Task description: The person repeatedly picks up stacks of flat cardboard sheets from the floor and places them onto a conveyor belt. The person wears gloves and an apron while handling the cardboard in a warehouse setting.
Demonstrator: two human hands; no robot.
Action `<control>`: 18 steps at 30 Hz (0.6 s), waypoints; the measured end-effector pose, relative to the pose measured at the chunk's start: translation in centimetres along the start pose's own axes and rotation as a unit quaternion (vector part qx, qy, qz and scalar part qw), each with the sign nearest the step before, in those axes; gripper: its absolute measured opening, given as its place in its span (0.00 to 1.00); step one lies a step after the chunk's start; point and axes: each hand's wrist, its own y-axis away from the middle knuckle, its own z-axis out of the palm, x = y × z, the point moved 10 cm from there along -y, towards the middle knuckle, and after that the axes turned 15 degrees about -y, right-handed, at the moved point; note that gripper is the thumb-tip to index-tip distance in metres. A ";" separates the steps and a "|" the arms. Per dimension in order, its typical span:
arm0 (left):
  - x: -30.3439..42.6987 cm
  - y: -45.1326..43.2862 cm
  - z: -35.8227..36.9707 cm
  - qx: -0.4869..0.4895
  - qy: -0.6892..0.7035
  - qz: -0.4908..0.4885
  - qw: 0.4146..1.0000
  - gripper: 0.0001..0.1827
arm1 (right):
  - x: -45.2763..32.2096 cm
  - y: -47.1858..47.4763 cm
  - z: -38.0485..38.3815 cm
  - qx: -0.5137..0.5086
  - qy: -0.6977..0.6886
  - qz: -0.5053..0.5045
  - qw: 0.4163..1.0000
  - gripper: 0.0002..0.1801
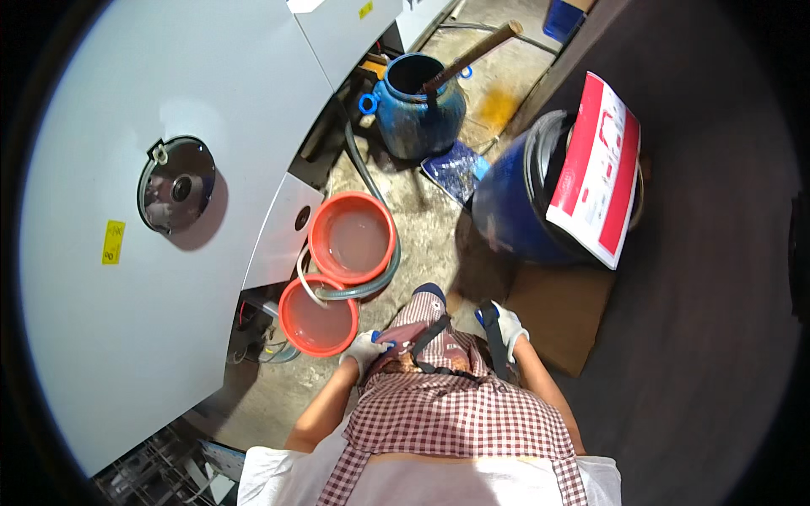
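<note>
My left hand (364, 350), in a white work glove with blue on its fingers, closes on the edge of maroon cloth (393, 345) at the front of my checked apron (455, 411). Its fingertips are partly hidden. On the other side, my right hand (511, 329) wears a similar glove and is curled around a wide black strap (493, 345) that hangs down beside the apron. A narrower black strap (432, 335) lies across the apron's lap. Just past my left hand stands a red bucket (283, 310) of cloudy liquid.
A second red bucket (314, 246) of murky liquid touches the first, with a grey hose (395, 253) curving around it. Ahead sits a blue drum (417, 129) holding a wooden pole (478, 54). A larger blue barrel (506, 196) carries a red-and-white printed sack (598, 171). Cardboard (557, 310) lies right; a pale machine panel (171, 303) rises left.
</note>
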 end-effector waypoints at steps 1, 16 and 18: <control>1.1 0.2 -1.9 0.019 -0.127 -0.023 0.991 0.22 | -4.9 -1.4 -1.5 -0.001 -0.018 0.003 1.000 0.21; 18.4 -26.0 -24.5 -0.027 0.236 0.143 0.961 0.28 | -34.1 -26.7 -27.0 0.250 -0.435 -0.280 0.819 0.48; 24.3 -28.4 -30.8 0.149 0.119 0.145 0.971 0.37 | -38.3 -29.1 -28.4 0.214 -0.441 -0.322 0.810 0.45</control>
